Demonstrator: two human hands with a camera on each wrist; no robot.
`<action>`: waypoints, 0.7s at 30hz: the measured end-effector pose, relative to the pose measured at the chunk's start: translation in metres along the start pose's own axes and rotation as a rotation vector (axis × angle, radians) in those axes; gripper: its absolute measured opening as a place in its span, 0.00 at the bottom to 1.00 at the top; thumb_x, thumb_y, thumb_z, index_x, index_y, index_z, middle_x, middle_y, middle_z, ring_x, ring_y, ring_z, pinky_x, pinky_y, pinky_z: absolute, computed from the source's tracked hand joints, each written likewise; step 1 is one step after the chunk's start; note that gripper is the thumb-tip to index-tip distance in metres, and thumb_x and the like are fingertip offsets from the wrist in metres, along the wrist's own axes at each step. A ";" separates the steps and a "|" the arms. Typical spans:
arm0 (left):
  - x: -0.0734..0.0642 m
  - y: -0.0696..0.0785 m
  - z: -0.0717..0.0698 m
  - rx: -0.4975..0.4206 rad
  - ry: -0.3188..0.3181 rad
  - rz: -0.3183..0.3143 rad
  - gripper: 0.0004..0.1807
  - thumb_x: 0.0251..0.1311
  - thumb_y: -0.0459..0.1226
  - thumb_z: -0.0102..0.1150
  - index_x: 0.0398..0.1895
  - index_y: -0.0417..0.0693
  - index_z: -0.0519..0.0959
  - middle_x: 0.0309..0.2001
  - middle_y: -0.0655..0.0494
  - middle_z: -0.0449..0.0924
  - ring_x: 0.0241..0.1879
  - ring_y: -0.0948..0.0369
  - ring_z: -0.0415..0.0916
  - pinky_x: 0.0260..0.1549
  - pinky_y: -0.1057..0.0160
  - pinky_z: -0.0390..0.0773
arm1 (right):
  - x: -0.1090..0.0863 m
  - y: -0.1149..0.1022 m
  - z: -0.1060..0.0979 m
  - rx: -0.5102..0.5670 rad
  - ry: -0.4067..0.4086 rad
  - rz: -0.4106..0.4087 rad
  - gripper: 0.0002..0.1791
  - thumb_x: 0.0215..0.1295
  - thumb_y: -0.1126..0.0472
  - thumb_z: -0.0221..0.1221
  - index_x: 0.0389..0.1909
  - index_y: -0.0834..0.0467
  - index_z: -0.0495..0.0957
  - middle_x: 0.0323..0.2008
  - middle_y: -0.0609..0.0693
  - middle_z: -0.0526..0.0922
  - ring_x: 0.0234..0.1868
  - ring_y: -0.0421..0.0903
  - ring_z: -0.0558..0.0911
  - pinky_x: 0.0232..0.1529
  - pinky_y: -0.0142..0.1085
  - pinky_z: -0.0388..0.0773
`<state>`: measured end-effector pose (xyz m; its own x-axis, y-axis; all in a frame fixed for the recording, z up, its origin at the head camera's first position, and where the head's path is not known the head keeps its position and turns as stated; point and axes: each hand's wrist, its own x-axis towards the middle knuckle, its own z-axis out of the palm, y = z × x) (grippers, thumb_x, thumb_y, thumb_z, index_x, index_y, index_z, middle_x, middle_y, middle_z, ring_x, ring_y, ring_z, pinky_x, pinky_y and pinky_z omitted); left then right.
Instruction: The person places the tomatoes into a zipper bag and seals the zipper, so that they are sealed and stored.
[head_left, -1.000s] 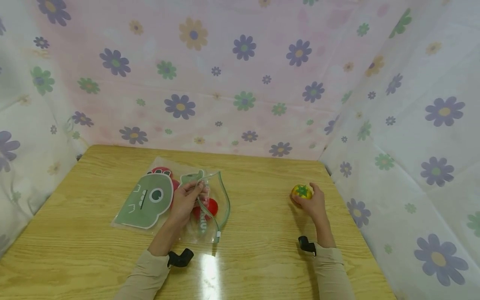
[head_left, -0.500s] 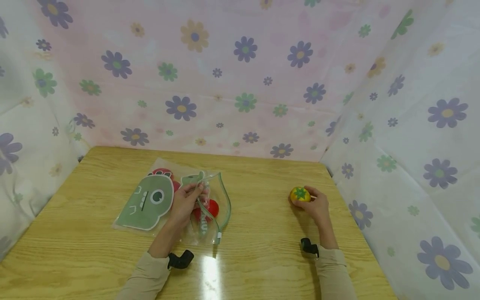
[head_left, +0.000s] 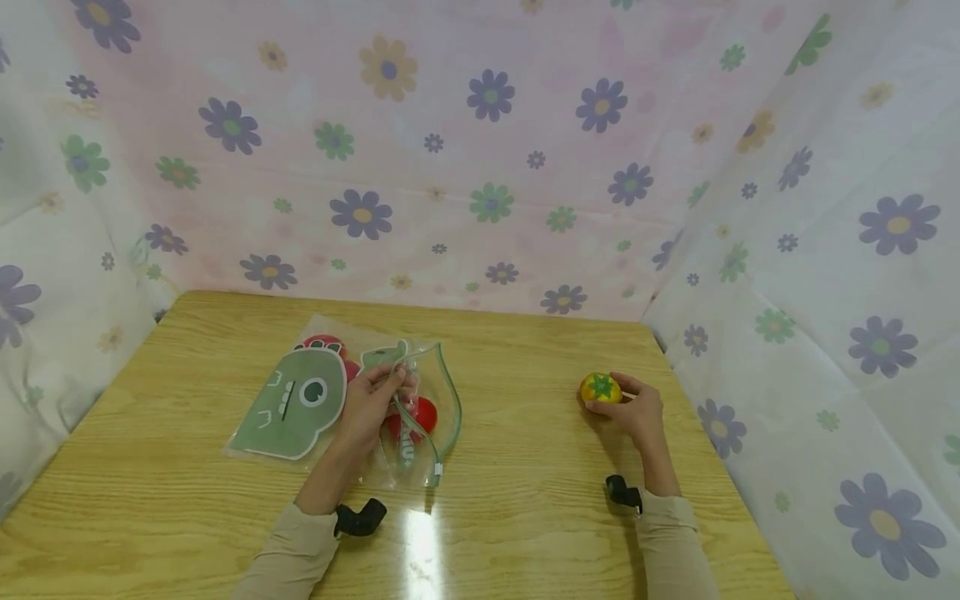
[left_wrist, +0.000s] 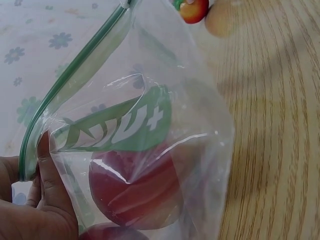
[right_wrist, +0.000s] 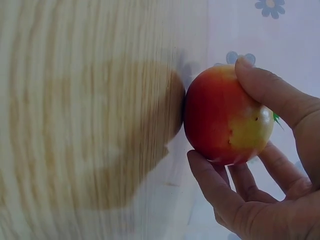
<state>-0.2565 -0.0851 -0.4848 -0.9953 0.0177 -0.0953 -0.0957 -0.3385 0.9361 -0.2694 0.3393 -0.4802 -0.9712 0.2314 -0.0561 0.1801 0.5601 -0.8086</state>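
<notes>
A clear zip bag [head_left: 300, 408] with a green cartoon print and a green zip edge lies on the left of the table. My left hand [head_left: 367, 404] pinches its opening by the green edge, seen close in the left wrist view. Round red fruit [left_wrist: 132, 190] shows through the plastic; its kind is hard to tell. On the right, my right hand [head_left: 637, 412] holds a red and yellow tomato [right_wrist: 225, 117] with a green star-shaped top between thumb and fingers. Against the tabletop, the tomato appears to touch its own reflection.
The wooden table [head_left: 510, 467] reflects light near its front edge. Flowered cloth [head_left: 487, 167] hangs behind it and along both sides. A small zip slider [head_left: 438, 469] sits at the near end of the bag's edge.
My right hand has shifted a little right and toward me, and its fingers now lie along the tomato's right side. The tomato has turned slightly. My left hand and the bag stay put.
</notes>
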 end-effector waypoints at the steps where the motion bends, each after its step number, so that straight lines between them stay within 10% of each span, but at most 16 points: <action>1: 0.000 0.000 0.000 -0.002 0.001 0.000 0.16 0.76 0.36 0.55 0.56 0.31 0.74 0.32 0.60 0.86 0.29 0.65 0.83 0.33 0.68 0.86 | 0.000 0.000 0.000 0.000 -0.001 0.000 0.41 0.58 0.59 0.74 0.72 0.62 0.69 0.68 0.66 0.71 0.63 0.64 0.76 0.60 0.49 0.80; 21: 0.000 0.001 0.000 -0.012 -0.004 -0.007 0.15 0.75 0.35 0.54 0.56 0.30 0.74 0.31 0.58 0.86 0.27 0.64 0.82 0.33 0.67 0.87 | 0.003 0.008 0.001 -0.037 0.025 -0.060 0.41 0.55 0.58 0.77 0.69 0.63 0.72 0.64 0.67 0.74 0.60 0.64 0.78 0.59 0.48 0.81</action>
<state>-0.2569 -0.0850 -0.4838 -0.9947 0.0240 -0.1004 -0.1024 -0.3495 0.9313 -0.2712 0.3443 -0.4875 -0.9763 0.2162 0.0074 0.1276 0.6028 -0.7876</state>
